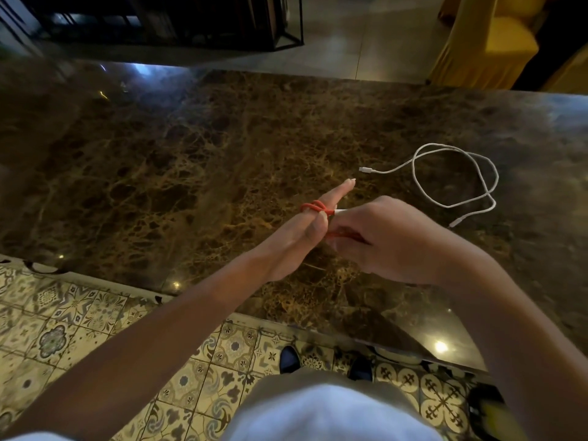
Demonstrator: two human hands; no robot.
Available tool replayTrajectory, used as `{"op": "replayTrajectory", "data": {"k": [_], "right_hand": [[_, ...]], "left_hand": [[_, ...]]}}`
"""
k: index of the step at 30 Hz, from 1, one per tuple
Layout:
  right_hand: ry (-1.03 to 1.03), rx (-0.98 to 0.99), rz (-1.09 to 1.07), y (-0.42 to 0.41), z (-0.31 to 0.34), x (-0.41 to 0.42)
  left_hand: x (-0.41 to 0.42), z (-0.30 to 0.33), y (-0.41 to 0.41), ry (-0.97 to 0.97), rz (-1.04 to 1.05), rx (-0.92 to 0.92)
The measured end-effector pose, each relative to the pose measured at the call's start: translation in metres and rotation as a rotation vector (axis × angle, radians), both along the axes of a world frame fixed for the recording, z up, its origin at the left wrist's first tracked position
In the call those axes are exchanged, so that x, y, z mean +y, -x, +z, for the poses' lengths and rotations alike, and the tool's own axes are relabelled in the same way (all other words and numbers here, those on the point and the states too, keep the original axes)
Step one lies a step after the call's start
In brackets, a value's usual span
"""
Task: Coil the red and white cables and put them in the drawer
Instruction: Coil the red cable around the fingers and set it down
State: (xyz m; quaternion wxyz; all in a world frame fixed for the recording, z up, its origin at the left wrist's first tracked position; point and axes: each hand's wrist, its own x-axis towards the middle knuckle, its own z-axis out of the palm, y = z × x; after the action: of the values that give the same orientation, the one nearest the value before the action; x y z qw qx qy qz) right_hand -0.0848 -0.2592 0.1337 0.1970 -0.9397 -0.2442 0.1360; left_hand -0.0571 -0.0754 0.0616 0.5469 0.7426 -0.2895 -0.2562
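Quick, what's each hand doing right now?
Left hand: fingers straight, red cable wound around them.
Right hand: pinching the red cable's end.

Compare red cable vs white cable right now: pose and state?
The red cable is wound in tight turns around the left hand's straight fingers; the white cable lies in loose open loops.
The red cable is off the marble countertop, its end pinched by the right hand; the white cable rests on the countertop, untouched.
Shared: both are thin cables with white connector ends, and neither is in a drawer.
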Motion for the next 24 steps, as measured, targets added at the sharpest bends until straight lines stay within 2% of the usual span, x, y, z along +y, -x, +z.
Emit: {"op": "replayTrajectory", "data": {"k": [5,10,13,16,18,21,24], "right_hand": [[-0.004,-0.030,-0.015,-0.003,0.010,-0.010],[-0.015,-0.027,0.012,-0.005,0.007,-0.010],[-0.131,0.103,-0.008,-0.019,0.006,-0.020],[-0.221,0.194,-0.037,-0.027,0.003,-0.032],[-0.180,0.235,0.013,-0.023,0.000,-0.032],[-0.010,0.253,0.147,-0.007,-0.009,-0.015],[0.000,0.209,0.202,-0.004,-0.011,-0.006]], "left_hand": [[-0.004,-0.006,-0.001,0.068,0.060,0.222],[-0.003,-0.012,0.000,0.051,0.098,0.207],[-0.011,-0.010,0.002,0.056,0.083,0.274],[-0.011,-0.014,0.003,0.117,0.189,0.312],[-0.009,-0.012,0.001,0.138,0.218,0.311],[-0.011,-0.008,-0.005,0.114,0.168,0.321],[-0.013,-0.014,-0.005,0.061,0.127,0.313]]}}
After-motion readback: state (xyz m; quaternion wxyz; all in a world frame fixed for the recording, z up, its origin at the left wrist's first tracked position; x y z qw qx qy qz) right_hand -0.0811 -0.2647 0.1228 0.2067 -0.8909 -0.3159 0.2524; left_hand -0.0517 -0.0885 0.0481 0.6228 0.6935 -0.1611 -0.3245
